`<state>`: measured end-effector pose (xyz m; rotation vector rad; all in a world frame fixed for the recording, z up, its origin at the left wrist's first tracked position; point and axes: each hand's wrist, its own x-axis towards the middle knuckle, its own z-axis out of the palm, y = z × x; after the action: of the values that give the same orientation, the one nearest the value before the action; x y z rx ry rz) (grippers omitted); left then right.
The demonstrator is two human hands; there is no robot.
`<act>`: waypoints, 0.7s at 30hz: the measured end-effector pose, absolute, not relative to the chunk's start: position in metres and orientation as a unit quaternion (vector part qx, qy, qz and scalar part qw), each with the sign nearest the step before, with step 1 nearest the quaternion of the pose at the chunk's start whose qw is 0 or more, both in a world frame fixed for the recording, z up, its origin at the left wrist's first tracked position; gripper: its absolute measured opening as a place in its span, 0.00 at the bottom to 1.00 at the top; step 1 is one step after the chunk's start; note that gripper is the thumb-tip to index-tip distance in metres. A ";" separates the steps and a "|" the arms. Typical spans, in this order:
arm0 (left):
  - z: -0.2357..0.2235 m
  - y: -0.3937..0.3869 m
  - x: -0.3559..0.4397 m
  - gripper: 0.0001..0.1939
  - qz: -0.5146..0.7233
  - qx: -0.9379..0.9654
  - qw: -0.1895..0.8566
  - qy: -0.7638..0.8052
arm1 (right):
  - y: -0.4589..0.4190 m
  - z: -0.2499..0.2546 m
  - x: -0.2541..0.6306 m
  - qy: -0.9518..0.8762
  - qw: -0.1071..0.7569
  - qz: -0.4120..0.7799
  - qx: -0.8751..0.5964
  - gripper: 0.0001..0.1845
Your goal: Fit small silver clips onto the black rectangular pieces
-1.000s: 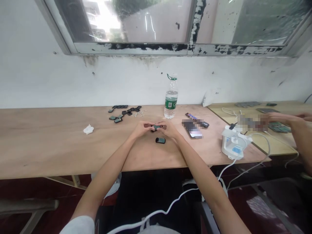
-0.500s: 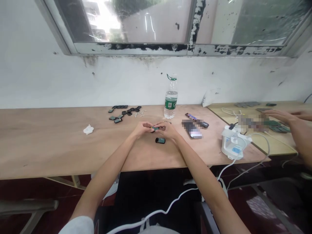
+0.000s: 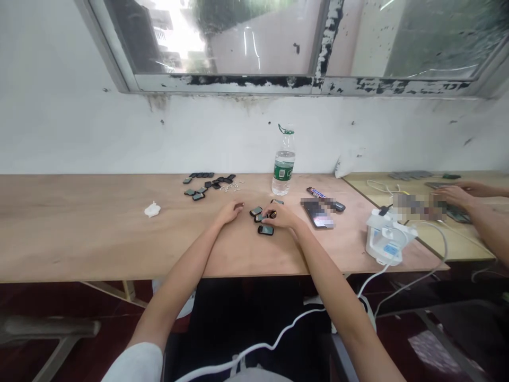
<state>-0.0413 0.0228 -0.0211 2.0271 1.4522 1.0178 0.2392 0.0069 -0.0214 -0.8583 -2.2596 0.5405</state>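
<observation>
My left hand (image 3: 229,212) rests on the wooden table (image 3: 99,233) with its fingers loosely bent and nothing in them. My right hand (image 3: 281,215) lies just to its right, fingertips pinched on a small dark part with a greenish face (image 3: 260,217). A second such part (image 3: 255,211) lies between the two hands. A third part (image 3: 265,230) lies just in front of my right hand.
Several more dark parts (image 3: 207,184) lie further back on the left, with a crumpled white tissue (image 3: 152,210) nearby. Behind my hands stands a water bottle (image 3: 283,170). To the right are a candy bar (image 3: 317,192), a phone (image 3: 318,215), a white cabled device (image 3: 387,241) and another person's hands (image 3: 457,193).
Both hands held one part together above the table. Now they have come down and apart, my left hand has let go, and two parts lie between the hands.
</observation>
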 end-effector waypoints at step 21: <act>-0.021 0.028 -0.045 0.15 0.312 0.773 0.264 0.485 | -0.004 0.000 0.249 -0.864 0.182 0.367 -0.292 0.19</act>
<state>-0.0447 0.0276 -0.0210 2.0892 1.3117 0.8446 0.2494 -0.0037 0.0001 -0.8240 -2.4386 1.0360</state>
